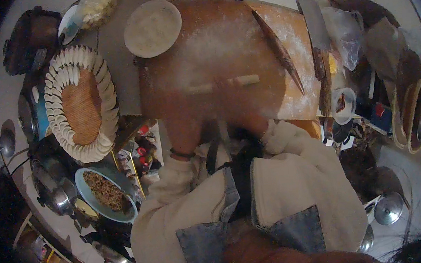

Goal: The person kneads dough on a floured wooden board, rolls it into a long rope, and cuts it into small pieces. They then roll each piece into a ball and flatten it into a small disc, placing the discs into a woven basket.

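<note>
A pale dough roll [245,79] lies crosswise above the floured wooden board [200,22], in a blurred, hazy patch of the view. The fingers of my right hand [232,97] cross over the middle of the roll. At its left end is my left hand [177,104], dim and smeared, so its finger positions are unclear. A dark band circles my left wrist. To the right, a tapered wooden rolling pin [279,50] rests slantwise on the board. A pale round dish or disc [153,28] overlaps the board's far left corner.
Left of the board stands a tray [83,109] ringed with folded dumplings. Nearer, a light blue bowl [131,213] holds chopped filling [106,191]. A cleaver [313,20] lies along the board's right edge, with a plastic bag [347,36] and a small clear bowl [344,106] beyond.
</note>
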{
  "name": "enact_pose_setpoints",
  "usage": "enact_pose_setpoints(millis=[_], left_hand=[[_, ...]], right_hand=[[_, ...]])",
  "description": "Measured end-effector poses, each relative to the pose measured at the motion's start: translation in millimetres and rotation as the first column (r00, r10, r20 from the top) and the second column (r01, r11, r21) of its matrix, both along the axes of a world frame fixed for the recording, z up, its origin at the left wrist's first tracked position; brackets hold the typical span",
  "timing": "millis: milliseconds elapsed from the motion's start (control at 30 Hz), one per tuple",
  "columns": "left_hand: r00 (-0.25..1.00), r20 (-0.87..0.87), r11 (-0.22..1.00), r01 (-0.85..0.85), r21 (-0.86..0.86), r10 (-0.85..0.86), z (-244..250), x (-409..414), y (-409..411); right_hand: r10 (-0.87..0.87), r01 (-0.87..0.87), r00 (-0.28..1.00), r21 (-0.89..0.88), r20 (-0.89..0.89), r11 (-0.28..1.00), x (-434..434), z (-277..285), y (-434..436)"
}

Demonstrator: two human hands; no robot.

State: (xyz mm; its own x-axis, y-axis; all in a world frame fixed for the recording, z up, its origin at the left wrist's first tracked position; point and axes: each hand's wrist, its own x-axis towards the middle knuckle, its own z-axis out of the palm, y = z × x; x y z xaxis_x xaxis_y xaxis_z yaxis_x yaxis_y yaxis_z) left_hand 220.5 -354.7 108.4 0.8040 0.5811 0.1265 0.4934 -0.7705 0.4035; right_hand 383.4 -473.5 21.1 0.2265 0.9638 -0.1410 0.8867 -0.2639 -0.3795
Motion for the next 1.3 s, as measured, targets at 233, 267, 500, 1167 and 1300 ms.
enact_pose_setpoints(millis=[233,267,500,1167,1300], left_hand=[[0.967,0.251,0.946,0.049,-0.32,0.034,-39.3,48.5,15.5],[0.961,0.273,0.975,0.11,-0.193,-0.054,-39.2,70.3,23.8],[0.918,-0.243,0.945,0.327,0.011,-0.315,-64.2,157.7,25.3],[0.875,-0.445,0.802,0.402,0.442,-0.193,-81.6,45.5,-13.3],[0.98,-0.113,0.965,0.18,0.19,-0.161,-79.7,117.3,72.0]], right_hand=[[0.037,-0.078,0.975,0.185,0.218,0.98,73.4,8.2,82.0],[0.067,-0.102,0.98,0.182,0.189,0.978,83.9,5.5,94.2],[0.015,0.071,0.923,0.21,-0.384,0.975,132.9,-22.2,54.8],[-0.144,0.14,0.979,0.042,0.143,0.989,53.8,21.9,-46.3],[-0.136,0.081,0.965,0.237,0.225,0.968,115.3,20.5,24.7]])
